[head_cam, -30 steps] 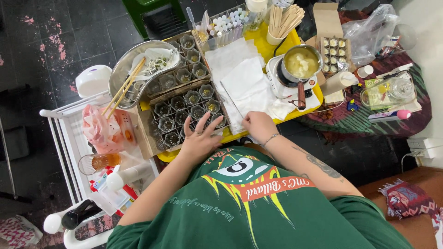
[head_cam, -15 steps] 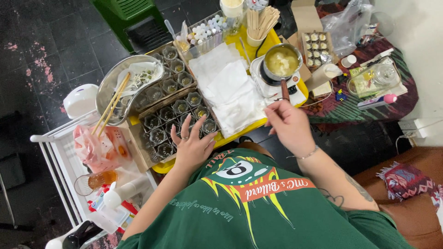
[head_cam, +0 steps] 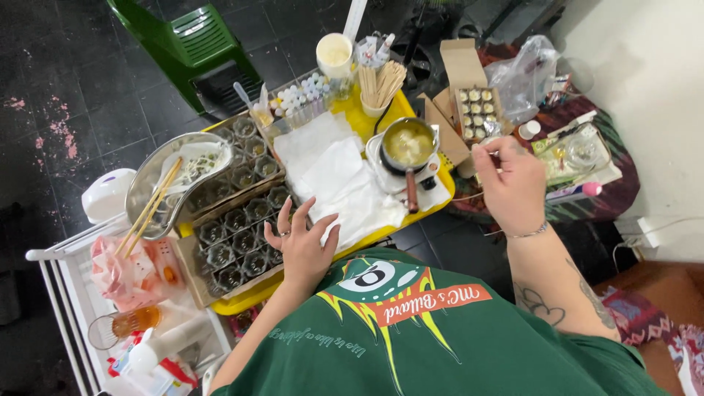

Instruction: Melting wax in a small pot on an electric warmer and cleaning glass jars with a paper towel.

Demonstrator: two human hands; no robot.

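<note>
My left hand rests with fingers spread at the near edge of the yellow tray. It lies between a cardboard tray of small glass cups and a pile of white paper towels. My right hand is out to the right, beyond the tray. Its fingers are pinched on a thin metal rod, which they mostly hide. This hand hovers just below an open cardboard box of small filled cups. A small pot of pale yellow liquid sits on a white hot plate between my hands.
A metal bowl with chopsticks sits at the left. A cup of wooden sticks and small bottles stand at the back. Right are a glass jar and plastic bag; a white cart and green chair stand left.
My right hand lifted the thin rod off the paper towels and swung right, past the pot, to the cardboard box. My left hand barely moved. The view shifted right.
</note>
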